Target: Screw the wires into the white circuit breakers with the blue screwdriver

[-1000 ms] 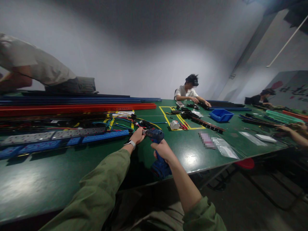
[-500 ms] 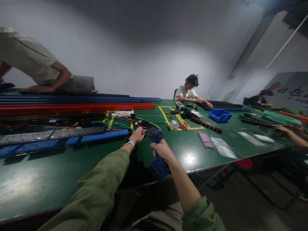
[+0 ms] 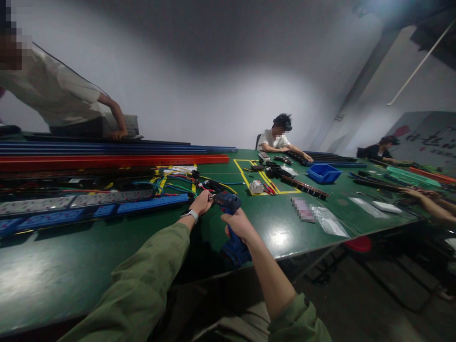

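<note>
My right hand (image 3: 239,224) is wrapped round the handle of a blue cordless drill (image 3: 231,203). The drill's nose points left, toward my left hand (image 3: 202,203), and its battery base hangs low near the table's front edge. My left hand is closed right at the drill's tip; what lies between its fingers is too small to make out. Just left of that hand is the end of a blue socket strip (image 3: 153,204), with a grey socket strip (image 3: 112,198) behind it. Loose coloured wires (image 3: 178,185) lie beyond my left hand.
A long red rail (image 3: 114,160) and blue rails lie across the back left of the green table (image 3: 142,256). White circuit breakers (image 3: 256,186), a blue bin (image 3: 323,173) and a plastic bag (image 3: 329,222) are to the right. Several people sit or lean around the table.
The view has shifted slightly. Both my hands and the drill keep nearly the same pose. The person at the far left has straightened up and moved an arm to the right.
</note>
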{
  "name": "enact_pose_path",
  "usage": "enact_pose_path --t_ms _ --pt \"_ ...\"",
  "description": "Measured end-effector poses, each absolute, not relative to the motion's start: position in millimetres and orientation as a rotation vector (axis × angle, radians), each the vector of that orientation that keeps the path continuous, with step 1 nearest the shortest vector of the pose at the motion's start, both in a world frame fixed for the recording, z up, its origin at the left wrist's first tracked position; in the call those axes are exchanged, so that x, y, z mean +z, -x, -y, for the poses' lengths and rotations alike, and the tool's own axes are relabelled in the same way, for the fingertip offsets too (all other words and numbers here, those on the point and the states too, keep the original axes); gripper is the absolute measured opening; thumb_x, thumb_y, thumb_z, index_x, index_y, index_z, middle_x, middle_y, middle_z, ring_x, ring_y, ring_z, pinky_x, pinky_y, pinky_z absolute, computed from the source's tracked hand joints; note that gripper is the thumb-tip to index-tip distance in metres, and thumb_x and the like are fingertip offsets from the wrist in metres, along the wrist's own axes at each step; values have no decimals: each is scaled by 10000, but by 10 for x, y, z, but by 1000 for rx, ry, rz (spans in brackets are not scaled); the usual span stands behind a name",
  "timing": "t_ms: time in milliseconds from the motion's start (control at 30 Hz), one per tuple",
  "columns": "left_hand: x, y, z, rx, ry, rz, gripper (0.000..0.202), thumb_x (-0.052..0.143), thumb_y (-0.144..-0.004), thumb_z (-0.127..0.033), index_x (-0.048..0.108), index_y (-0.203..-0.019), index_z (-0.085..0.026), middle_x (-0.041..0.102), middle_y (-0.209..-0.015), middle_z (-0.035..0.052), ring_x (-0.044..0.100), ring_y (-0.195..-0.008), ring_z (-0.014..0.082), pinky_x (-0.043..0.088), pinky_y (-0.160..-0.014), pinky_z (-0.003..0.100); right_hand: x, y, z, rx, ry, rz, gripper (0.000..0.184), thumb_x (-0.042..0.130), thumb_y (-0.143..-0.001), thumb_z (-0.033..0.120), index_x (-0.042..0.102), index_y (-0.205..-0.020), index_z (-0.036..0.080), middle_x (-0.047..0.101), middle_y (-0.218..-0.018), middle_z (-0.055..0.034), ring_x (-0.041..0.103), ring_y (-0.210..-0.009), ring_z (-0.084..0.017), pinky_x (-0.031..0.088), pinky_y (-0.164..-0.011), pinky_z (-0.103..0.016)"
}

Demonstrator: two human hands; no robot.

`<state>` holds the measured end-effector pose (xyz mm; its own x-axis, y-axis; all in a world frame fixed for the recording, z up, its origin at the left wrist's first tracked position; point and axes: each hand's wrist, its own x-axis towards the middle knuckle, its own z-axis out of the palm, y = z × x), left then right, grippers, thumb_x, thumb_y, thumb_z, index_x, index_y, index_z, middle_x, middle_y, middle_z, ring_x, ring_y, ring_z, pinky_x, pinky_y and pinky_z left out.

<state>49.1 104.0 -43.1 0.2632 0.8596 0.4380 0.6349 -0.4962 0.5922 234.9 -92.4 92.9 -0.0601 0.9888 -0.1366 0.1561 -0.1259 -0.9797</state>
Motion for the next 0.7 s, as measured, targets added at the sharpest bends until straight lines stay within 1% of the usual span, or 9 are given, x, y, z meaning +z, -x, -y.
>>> enact_pose_path --t_ms 267,533,700 --pt "-424 -501 -1017 1077 -2198 -1364 211 655 -850 -241 614 -1048 -181 656 -1041 107 629 -947 241 514 -883 394 939 -2348 945 1276 1351 1328 248 599 -814 147 528 -1041 216 479 -526 107 493 -356 -123 376 -378 -213" --pt "-435 -494 -1028 1053 -2205 -1382 209 658 -853 -249 603 -1048 -198 655 -1038 91 639 -964 239 515 -893 381 917 -2366 927 1292 1372 1327 243 602 -808 161 526 -1032 216 471 -524 111 499 -355 -118 378 -380 -208" --pt "-426 -501 -1036 1043 -2191 -1377 212 666 -850 -233 603 -1048 -191 666 -1063 111 640 -985 250 510 -909 395 906 -2373 923 1285 1325 1335 258 602 -800 163 528 -1041 219 490 -556 110 513 -358 -122 372 -365 -212"
